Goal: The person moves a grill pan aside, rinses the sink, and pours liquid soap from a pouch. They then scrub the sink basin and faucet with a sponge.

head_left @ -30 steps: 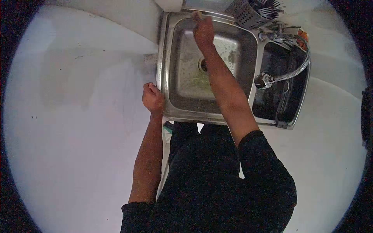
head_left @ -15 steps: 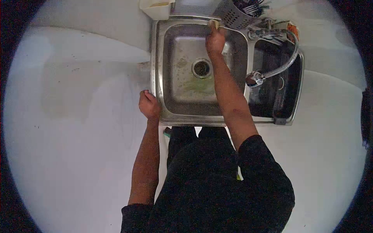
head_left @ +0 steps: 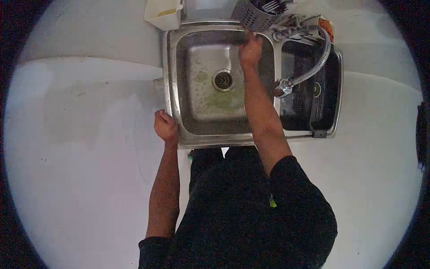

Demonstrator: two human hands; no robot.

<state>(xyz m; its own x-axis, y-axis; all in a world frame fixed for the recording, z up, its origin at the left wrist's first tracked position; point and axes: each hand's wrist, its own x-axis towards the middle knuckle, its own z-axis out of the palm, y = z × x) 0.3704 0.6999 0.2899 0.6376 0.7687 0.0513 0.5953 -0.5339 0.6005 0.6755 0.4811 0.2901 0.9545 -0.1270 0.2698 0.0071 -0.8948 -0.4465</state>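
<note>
A metal sink (head_left: 171, 96) has a round drain (head_left: 223, 80) and greenish-yellow smears on the floor of its large basin. My right hand (head_left: 251, 51) reaches to the basin's back edge, just below the perforated cutlery holder (head_left: 260, 17). Its fingers are closed; what they hold is hidden from view. Beside the sink's left rim, my left hand (head_left: 165, 126) is closed in a loose fist, with nothing visible in it.
A flexible metal faucet hose (head_left: 320, 62) arches over the darker right basin (head_left: 298, 67), its spray head (head_left: 283, 88) by the divider. A cream container (head_left: 163, 15) stands behind the back left corner. Something orange (head_left: 326, 28) lies behind the faucet.
The view has shifted, so the sink appears farther left. My right hand has moved right along the back edge, and the pale item seen at its fingertips no longer shows.
</note>
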